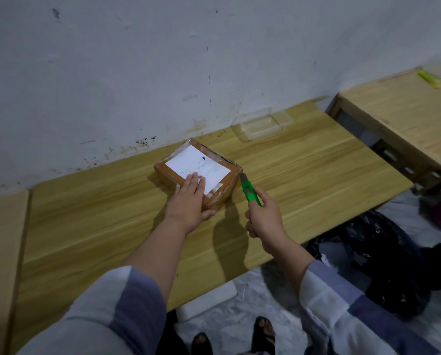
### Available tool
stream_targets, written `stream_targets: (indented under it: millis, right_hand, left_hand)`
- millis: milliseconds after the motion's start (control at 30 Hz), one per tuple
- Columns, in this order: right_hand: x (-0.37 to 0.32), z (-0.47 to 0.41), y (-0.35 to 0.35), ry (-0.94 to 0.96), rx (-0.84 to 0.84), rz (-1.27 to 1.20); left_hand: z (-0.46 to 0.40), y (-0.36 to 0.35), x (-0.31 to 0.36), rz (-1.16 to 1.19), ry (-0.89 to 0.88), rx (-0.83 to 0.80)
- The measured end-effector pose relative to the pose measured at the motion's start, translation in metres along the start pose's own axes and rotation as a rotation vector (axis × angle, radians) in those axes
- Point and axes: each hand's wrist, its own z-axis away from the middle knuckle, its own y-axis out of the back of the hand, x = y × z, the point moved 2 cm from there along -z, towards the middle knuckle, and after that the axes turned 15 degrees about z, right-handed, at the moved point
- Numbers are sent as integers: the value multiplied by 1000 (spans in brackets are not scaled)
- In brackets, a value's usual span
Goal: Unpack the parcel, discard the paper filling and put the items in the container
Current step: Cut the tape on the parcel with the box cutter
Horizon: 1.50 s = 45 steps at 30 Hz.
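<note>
The left hand (188, 201) lies flat with straight fingers on the near corner of the parcel (198, 170), its thumb against the box's near side. The parcel, a brown taped box with a white label (197, 166), sits on the wooden table (91, 226), well in from the front edge. Bare tabletop stretches left of that hand to a seam where another board (1, 252) begins. Just right of the parcel, the right hand (264, 217) is curled around a green box cutter (251, 190), whose tip meets the box's right corner. Beyond and to the right of this hand, a clear plastic container (263, 125) stands near the wall, apart from the parcel. Farther right the table ends; a black bag (383, 252) lies on the floor below. The label's print is too small to read, the blade itself is hard to make out, and the sleeves are cut off by the bottom of the frame.
</note>
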Motion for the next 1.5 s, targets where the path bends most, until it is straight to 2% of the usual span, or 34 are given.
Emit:
stream_targets:
  millis: [300, 533, 1233, 1500]
  right_hand:
    - [-10, -3, -9, -32, 7, -7]
    - [0, 24, -33, -45, -29, 14]
    - [1, 67, -46, -155, -92, -92]
    - [4, 79, -53, -157, -107, -58]
  left_hand:
    - [-2, 0, -2, 9, -17, -6]
    - [-7, -2, -4, 2, -8, 9]
    - [-10, 3, -12, 46, -32, 0]
    - [-9, 6, -14, 60, -48, -10]
